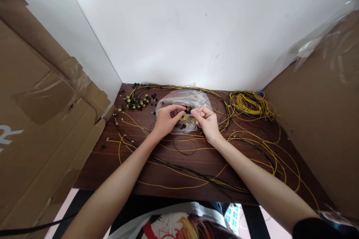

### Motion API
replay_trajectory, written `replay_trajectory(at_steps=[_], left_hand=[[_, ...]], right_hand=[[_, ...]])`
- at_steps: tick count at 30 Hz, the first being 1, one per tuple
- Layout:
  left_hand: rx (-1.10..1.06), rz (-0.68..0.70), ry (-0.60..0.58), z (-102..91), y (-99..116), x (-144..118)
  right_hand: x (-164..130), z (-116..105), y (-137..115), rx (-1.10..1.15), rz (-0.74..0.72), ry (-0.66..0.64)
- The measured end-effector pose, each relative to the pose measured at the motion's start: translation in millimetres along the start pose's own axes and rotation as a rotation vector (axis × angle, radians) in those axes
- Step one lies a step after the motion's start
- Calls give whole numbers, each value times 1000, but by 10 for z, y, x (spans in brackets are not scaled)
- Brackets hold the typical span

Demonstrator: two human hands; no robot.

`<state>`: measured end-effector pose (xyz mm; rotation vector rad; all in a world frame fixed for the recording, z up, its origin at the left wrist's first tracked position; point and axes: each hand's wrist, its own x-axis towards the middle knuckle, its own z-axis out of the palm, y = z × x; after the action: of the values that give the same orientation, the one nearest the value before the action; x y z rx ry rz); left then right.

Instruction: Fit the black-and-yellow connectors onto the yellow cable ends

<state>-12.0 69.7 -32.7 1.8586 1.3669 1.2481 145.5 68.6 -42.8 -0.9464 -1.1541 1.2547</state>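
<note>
Both hands meet above a clear plastic bag (165,101) that holds small yellow and black pieces. My left hand (168,120) is closed in a pinch, thumb and forefinger on a small black plastic piece (187,109). Close to its right, my right hand (207,122) pinches a thin black wire (206,100), which loops up and away from the fingertips. The fingers partly hide the wire's end, so I cannot tell whether it touches the black piece. Yellow pieces (184,118) show in the bag below the fingers.
A pile of black and yellow connectors (137,101) lies at the back left. A coiled bundle of yellow wire (249,104) sits at the back right. Loose yellow and black wires cross the brown table (112,171). Cardboard stands left (36,93) and right (319,115); a white wall (179,26) closes the back.
</note>
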Motion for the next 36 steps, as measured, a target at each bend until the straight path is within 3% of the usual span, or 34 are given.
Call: replay_trajectory(at_steps=[21,27,36], left_hand=[[-259,-116,-24,-1,27,14],[-432,-156,-60,23,80,9],[-434,-139,9,44,120,-9]], right_hand=[[4,-2,12,-18,-15,-36],[-6,12,0,-45,-16,-37],[-22,18,-10,-52,-30,-34]])
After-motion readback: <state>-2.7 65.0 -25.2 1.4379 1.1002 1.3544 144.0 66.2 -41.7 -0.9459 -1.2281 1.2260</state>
